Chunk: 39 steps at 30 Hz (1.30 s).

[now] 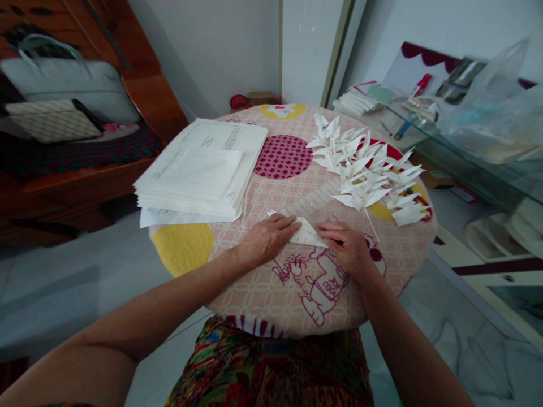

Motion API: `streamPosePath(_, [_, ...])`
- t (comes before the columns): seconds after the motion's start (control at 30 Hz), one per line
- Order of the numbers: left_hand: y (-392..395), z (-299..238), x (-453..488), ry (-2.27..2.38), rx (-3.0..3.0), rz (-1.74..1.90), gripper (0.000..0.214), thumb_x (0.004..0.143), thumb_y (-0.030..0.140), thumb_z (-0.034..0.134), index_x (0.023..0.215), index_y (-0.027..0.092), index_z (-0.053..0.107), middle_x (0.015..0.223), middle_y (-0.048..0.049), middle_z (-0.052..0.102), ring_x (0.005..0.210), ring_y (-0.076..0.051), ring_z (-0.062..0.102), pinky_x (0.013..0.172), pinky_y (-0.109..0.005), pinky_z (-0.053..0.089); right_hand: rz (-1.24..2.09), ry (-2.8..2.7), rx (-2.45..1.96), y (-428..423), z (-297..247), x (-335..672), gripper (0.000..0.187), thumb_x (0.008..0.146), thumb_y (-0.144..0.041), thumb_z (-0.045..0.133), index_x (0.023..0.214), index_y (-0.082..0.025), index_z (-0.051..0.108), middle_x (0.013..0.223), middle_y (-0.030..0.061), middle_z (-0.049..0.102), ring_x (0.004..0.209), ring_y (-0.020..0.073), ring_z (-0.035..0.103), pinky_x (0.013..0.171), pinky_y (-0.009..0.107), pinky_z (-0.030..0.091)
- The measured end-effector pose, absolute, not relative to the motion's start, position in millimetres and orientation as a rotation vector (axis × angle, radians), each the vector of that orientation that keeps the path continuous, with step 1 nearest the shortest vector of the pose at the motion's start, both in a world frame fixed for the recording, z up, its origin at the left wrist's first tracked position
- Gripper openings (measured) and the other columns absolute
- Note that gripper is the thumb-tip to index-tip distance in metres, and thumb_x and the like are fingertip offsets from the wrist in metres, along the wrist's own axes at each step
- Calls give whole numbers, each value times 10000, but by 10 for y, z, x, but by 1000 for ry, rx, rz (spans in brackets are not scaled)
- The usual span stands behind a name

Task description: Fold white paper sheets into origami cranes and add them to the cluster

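Observation:
A small folded piece of white printed paper [306, 233] lies on the round table in front of me, with a pointed corner at its left. My left hand [267, 238] holds its left part, fingers together over the top edge. At the right end, my right hand [345, 244] is closed on the paper between thumb and fingers. A clear ruler [311, 199] rests just beyond the paper. Farther right spreads a cluster of white folded paper cranes [360, 164]. To the left is a thick stack of printed sheets [199, 164] with smaller cut sheets on top.
A patterned cloth covers the round table [237, 294]. Close on the right stands a glass shelf [462, 147] with a plastic bag [487, 113] and more papers [360, 100]. On the left, a wooden bench [156, 85] holds a pale handbag [72, 82].

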State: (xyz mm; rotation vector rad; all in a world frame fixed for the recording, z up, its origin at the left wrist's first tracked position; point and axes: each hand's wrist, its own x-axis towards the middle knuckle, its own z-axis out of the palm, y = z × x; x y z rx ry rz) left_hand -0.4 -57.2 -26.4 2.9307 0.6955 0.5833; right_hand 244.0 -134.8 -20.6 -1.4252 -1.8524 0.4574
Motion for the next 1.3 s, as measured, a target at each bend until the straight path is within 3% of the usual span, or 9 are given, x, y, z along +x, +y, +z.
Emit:
streamPosePath(0.33, [-556,-286,3,716,2964,565,373,995,177,451,1337,129,593,1327,-154,640,1120,-234,623,977,-415,541,487,-1856,-1335,-1312,-211,2514,315,838,-96,529,947,-220,798,1084,81,775,1022,226,720,1004,443,525])
streamPosePath(0.47, [-559,-293,2,718,2977,596,368,986,171,474,1331,125,595,1325,-153,640,1124,-238,626,979,-412,545,373,-1853,-1365,-1338,-167,2426,374,888,-114,466,1090,-221,762,1143,85,753,1093,230,694,1020,443,524])
streamPosePath(0.63, [-566,-272,25,688,2950,609,342,988,178,472,1294,115,611,1316,-155,641,1114,-231,637,989,-408,546,269,-2146,-1385,-1415,-143,2062,486,971,-243,444,1433,-112,519,1452,193,544,1369,294,490,1142,529,407])
streamPosePath(0.8, [-548,-271,9,657,2916,645,327,974,175,493,1269,101,615,1325,-175,637,1174,-241,636,1029,-424,534,174,-2333,-1418,-1464,-300,1885,692,941,-366,559,1490,16,382,1544,295,378,1468,380,324,1175,581,333])
streamPosePath(0.97, [-480,-261,-165,612,2859,670,393,988,207,492,1369,140,557,1407,-173,587,1235,-241,624,1023,-412,552,172,-2373,-1454,-1464,-341,1906,741,950,-406,555,1551,-58,297,1585,254,333,1495,357,274,1182,588,312])
streamPosePath(1.13, [-400,-218,-420,584,2833,617,351,983,184,496,1311,167,621,1403,-152,598,1225,-233,637,1018,-396,563,191,-2399,-1508,-1458,-275,1877,636,949,-364,573,1512,-115,411,1613,184,320,1501,336,265,1199,538,300])
streamPosePath(1.3, [-389,-182,-509,647,2801,628,343,993,197,478,1295,158,636,1392,-142,610,1239,-229,628,1035,-392,554,181,-2409,-1533,-1456,-238,1850,617,947,-345,574,1506,-133,423,1601,125,368,1488,341,284,1207,534,287])
